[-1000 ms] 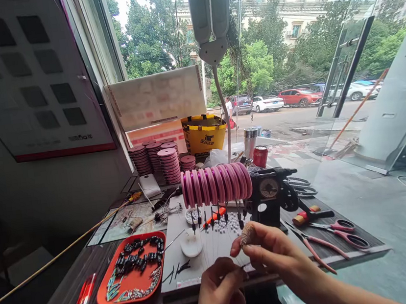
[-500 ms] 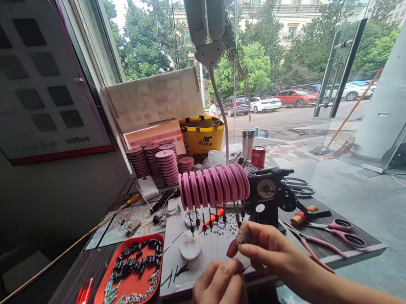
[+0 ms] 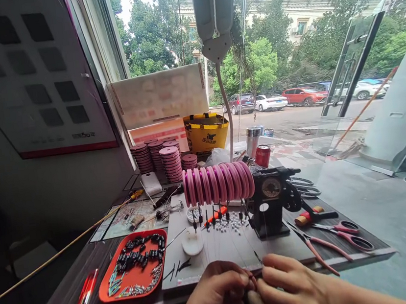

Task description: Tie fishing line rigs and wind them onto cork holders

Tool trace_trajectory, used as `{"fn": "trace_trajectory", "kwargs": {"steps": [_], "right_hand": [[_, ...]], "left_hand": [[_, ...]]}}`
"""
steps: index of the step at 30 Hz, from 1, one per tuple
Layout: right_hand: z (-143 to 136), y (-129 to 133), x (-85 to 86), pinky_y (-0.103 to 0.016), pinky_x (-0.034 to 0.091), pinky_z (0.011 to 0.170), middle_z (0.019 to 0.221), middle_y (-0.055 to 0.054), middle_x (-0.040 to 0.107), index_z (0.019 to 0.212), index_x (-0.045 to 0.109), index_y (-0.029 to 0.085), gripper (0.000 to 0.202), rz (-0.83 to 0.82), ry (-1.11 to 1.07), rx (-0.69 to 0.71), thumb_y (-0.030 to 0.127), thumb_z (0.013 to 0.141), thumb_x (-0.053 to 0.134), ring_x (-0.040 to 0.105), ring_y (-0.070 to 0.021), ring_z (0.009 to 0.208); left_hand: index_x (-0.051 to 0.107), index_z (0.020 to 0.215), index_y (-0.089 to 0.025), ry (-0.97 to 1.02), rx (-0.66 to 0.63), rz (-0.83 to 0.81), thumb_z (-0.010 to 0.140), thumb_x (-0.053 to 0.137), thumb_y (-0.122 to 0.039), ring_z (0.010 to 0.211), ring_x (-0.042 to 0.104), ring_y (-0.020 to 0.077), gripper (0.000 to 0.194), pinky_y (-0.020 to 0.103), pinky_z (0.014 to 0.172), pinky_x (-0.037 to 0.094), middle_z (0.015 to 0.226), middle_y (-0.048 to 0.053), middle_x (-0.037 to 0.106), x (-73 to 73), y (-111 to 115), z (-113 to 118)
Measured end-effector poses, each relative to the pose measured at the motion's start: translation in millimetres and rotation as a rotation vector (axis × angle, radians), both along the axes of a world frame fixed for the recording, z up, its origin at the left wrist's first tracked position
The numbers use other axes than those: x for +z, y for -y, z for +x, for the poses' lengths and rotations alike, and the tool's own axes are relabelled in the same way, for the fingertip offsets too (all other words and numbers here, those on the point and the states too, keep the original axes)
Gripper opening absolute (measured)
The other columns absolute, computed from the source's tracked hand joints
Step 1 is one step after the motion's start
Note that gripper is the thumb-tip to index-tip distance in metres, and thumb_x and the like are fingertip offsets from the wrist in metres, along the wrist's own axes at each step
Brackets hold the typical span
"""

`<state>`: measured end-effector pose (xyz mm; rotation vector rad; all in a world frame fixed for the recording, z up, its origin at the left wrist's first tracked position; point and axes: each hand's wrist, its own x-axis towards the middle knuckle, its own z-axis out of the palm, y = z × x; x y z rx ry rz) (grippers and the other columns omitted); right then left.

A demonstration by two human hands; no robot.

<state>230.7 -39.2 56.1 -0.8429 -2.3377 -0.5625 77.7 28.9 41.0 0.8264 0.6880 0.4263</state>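
My left hand (image 3: 222, 290) and my right hand (image 3: 296, 281) meet fingertip to fingertip at the front edge of the table. Both are closed in a pinch. A thin, nearly clear line seems to run down into them; its end is hidden by the fingers. A small dark slim piece (image 3: 257, 257) shows just above my right fingers. Beyond the hands, a row of pink spools (image 3: 218, 183) sits on the shaft of a black winding device (image 3: 270, 203). Several small black pieces (image 3: 207, 219) hang below the spools on thin lines.
An orange tray (image 3: 136, 291) of black and metal small parts stands left. White beads (image 3: 234, 222) and a white round dish (image 3: 192, 242) lie on the board (image 3: 216, 256). Pliers (image 3: 324, 253) and scissors (image 3: 349, 232) are at right. Stacked pink spools (image 3: 171, 165) stand behind.
My right hand has come down from below the spools to join my left hand, its fingers now pinched. The view has shifted slightly, so the scene sits a little further right.
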Motion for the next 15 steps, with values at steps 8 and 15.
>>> {"fn": "trace_trajectory", "kwargs": {"steps": [8,15], "right_hand": [[-13,-4,12.6,-0.023,0.041,0.057,0.066,-0.004,0.062,0.073,0.06,0.016,0.033,-0.666,-0.719,-0.011,0.034,0.094,0.042,0.053,-0.0135,0.062],[-19,-18,34.2,-0.02,0.035,0.053,0.062,0.003,0.048,0.074,0.06,0.014,0.03,-1.054,-1.237,0.045,0.043,0.083,0.056,0.04,-0.0088,0.055]], "left_hand": [[0.059,0.059,-0.017,-0.246,0.32,1.298,0.074,0.056,-0.014,0.057,0.047,0.0118,0.016,0.023,0.052,0.035,0.072,0.003,0.053,-2.6,8,-7],[0.065,0.083,-0.015,-0.21,0.524,2.114,0.077,0.047,0.005,0.062,0.056,0.0175,0.027,0.029,0.06,0.042,0.08,0.009,0.069,-14.2,13,-11]]}}
